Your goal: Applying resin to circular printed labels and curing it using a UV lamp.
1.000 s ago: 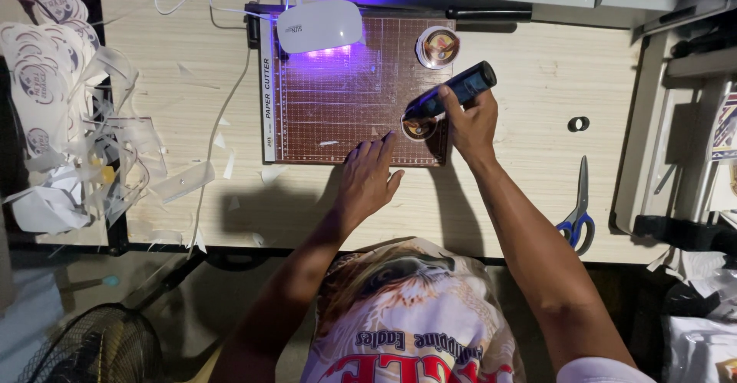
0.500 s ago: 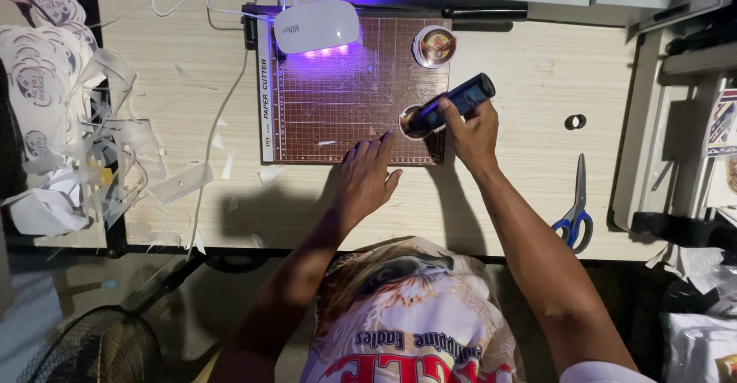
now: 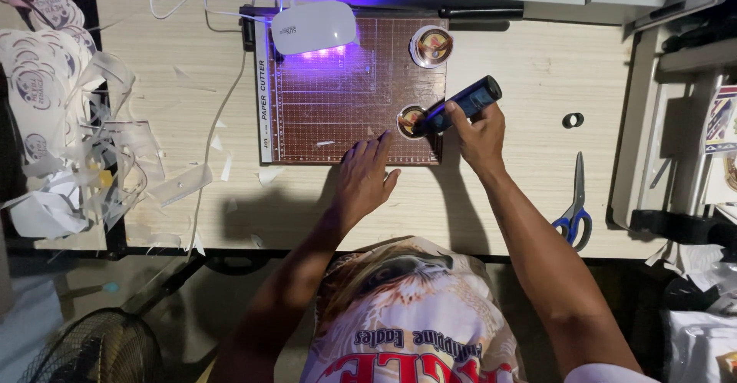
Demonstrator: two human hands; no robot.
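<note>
Right hand (image 3: 482,133) grips torch (image 3: 461,104) (fingers closed)

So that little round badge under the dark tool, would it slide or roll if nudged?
The round badge lies flat on the gridded cutting mat, so it would likely slide rather than roll. It looks small and thin, so probably light. The right hand points the dark tool at it; the left hand rests beside it.
</note>
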